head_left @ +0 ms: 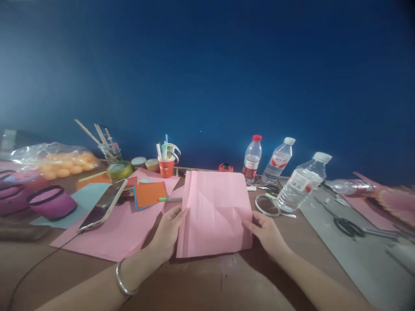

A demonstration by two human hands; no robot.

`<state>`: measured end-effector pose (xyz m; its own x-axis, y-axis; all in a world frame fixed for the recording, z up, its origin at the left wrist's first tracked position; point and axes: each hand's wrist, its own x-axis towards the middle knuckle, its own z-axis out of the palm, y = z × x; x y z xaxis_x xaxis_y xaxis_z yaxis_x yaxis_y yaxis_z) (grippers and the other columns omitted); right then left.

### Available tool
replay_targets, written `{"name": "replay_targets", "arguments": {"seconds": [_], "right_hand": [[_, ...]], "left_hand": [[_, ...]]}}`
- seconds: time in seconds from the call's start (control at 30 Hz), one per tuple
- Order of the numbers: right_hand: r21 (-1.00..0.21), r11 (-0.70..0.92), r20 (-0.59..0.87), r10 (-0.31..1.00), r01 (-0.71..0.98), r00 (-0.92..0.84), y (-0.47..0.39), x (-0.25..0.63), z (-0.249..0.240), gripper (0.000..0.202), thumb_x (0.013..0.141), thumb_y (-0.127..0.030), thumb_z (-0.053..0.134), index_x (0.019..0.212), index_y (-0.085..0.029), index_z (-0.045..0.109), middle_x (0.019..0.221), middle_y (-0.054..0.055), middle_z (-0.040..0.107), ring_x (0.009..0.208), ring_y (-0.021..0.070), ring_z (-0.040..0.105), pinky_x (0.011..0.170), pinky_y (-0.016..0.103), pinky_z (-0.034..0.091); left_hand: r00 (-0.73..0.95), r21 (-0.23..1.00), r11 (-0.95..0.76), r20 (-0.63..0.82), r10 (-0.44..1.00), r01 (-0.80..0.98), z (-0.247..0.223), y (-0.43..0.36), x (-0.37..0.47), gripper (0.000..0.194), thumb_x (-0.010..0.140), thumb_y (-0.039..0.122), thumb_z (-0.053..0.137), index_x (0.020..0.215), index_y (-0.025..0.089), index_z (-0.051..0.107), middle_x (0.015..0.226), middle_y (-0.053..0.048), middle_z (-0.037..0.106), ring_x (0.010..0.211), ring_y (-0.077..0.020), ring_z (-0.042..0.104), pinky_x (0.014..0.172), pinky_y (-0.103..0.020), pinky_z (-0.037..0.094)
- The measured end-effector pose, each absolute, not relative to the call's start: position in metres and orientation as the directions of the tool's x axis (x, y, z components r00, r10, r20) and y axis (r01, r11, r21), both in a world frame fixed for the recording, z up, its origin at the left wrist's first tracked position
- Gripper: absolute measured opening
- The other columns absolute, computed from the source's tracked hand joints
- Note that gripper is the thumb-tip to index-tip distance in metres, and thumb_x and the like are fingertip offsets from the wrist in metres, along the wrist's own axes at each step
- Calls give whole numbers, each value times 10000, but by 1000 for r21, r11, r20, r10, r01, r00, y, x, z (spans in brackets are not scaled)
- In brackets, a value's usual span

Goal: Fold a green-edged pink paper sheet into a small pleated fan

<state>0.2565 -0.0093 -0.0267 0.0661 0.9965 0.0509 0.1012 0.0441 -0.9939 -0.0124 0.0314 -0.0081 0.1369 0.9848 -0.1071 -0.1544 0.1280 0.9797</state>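
A pink sheet of paper (215, 211) with several upright fold lines is held up between both hands, tilted toward me above the brown table. My left hand (167, 231), with a silver bangle on its wrist, pinches the folded left edge. At the right edge, my right hand (264, 231) grips the paper between thumb and fingers. Just left of the sheet lies a green-tipped pen (170, 199), partly hidden behind it. Orange paper squares (150, 194) sit beside the pen on more pink paper (119, 239).
A phone (103, 206) with a cable lies left, near purple containers (52, 205) and a bag of orange balls (66, 165). A red paper cup (166, 167) holds pens. Water bottles (303, 181) stand right, beside a tape roll (267, 205) and scissors (348, 227) on a grey mat (333, 250).
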Motion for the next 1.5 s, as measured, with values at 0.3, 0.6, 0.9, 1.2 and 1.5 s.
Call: {"name": "replay_targets", "arguments": {"seconds": [0.3,0.6,0.9,1.2,1.5], "right_hand": [[-997,29,33,998,78,52,-4,262,-30,332,722,-411,686,940,-163,658,934,84,703,868,280,616,758,362,473],[-994,34,41,997,106,69,-3,264,-32,346,711,-429,684,927,-159,673,903,76,712,844,266,624,740,343,484],[-998,16,20,997,57,72,-3,263,-32,369,704,-430,700,951,-157,667,950,100,709,858,278,634,749,357,494],[-997,5,11,997,71,77,-4,263,-32,344,715,-419,690,938,-158,664,945,95,708,862,277,632,747,347,494],[-997,-2,3,998,76,63,-4,264,-31,333,734,-416,673,938,-155,643,943,86,705,845,258,627,730,331,486]], "left_hand": [[134,989,43,-24,991,-141,-9,32,-10,253,761,415,632,767,169,573,752,-4,613,717,-148,547,683,-257,439],[46,993,-114,113,992,22,-15,36,-14,185,761,355,641,776,173,611,747,15,597,737,-139,517,699,-234,394],[41,986,-166,165,985,26,-15,36,-14,156,782,330,611,854,192,613,800,13,629,804,-164,566,744,-247,419],[49,991,-132,134,990,-27,-16,37,-14,180,770,338,628,873,191,631,847,-7,662,826,-171,578,775,-257,428],[173,985,8,23,985,-173,-12,32,-12,278,786,406,599,917,167,654,937,-68,684,888,-231,612,823,-346,462]]}}
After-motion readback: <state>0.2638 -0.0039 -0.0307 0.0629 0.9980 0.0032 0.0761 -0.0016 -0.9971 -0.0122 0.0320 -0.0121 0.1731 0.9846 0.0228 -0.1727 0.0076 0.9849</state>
